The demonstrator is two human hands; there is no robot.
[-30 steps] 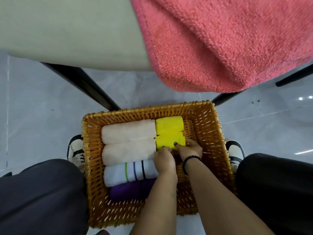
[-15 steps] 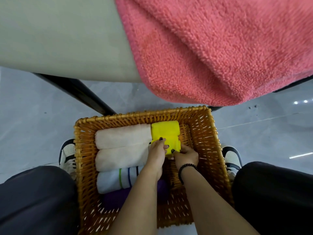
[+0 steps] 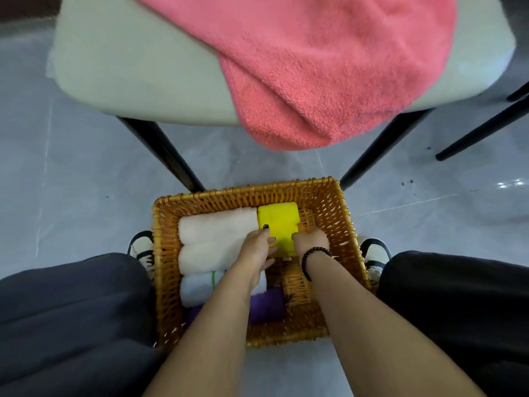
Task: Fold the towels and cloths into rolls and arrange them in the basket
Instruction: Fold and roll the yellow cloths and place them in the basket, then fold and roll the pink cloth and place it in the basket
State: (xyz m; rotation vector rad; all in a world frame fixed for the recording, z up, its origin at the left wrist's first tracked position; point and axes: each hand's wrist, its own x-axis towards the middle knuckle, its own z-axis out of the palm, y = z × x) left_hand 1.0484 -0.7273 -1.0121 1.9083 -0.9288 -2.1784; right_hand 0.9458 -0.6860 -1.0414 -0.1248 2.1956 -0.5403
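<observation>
A wicker basket [image 3: 340, 224] stands on the floor between my feet. Along its left side lie two cream rolls [image 3: 217, 226], a white striped roll [image 3: 197, 287] and a purple roll [image 3: 267, 306]. Two yellow rolled cloths [image 3: 279, 222] sit at the back middle. My left hand [image 3: 256, 249] holds the left side of the nearer yellow roll, fingers curled on it. My right hand [image 3: 310, 239] grips its right side. A pink towel [image 3: 329, 67] lies unrolled over the chair seat ahead.
A pale green chair seat [image 3: 137, 73] on black legs [image 3: 163, 150] stands just beyond the basket. My knees in dark trousers flank the basket, shoes beside it. Grey tiled floor [image 3: 71, 181] lies all round. The basket's right half [image 3: 317, 319] shows bare wicker.
Both hands have pushed the nearer yellow roll back against the far one. The view has tilted up, showing more of the chair and pink towel.
</observation>
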